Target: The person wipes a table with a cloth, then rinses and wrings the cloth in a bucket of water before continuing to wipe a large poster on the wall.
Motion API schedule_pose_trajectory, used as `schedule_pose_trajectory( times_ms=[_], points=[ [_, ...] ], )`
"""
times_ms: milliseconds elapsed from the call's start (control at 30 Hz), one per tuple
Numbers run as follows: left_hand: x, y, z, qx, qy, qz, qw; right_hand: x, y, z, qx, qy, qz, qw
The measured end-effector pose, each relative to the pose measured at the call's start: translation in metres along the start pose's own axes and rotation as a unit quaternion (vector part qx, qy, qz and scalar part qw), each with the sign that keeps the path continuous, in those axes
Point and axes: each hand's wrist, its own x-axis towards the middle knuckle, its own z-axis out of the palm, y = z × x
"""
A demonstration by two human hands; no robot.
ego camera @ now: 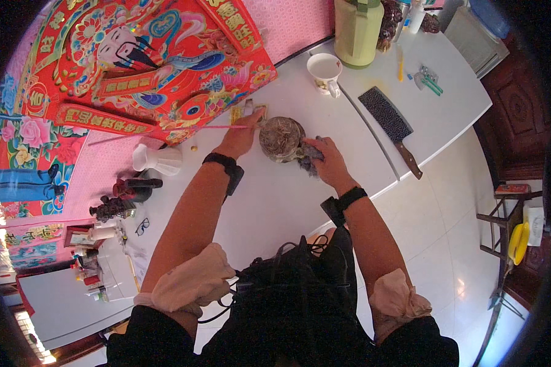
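A round container (281,140), its top covered in brown dried, fibrous matter, sits on the white table (257,197) between my hands. My left hand (240,138) is at its left side, fingers pointing away from me; whether they grip the container is unclear. Beyond those fingers lies a small yellow-and-clear item (237,113), partly covered. A dark grey rag (308,160) is bunched in my right hand (330,160), pressed against the container's right side. Both wrists wear black bands with a dark module.
Right of my hands lie a cleaver (385,114), a floral mug (323,69) and a pale green thermos (358,34). A white vase (158,159) and eyeglasses (143,226) are on the left. Red posters (165,59) cover the wall; a gap (369,133) divides the tabletops.
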Motion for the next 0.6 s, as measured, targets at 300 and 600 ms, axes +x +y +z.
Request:
schedule_pose_trajectory(
  times_ms=[300, 600],
  points=[
    [-0.022, -0.001, -0.014, 0.054, -0.034, -0.033, 0.997, -0.013, -0.012, 0.035, 0.035, 0.140, 0.067, 0.987],
    [-0.052, 0.034, -0.038, 0.104, -0.149, -0.129, 0.975, 0.050, 0.010, 0.016, 0.078, 0.142, 0.032, 0.986]
  ],
)
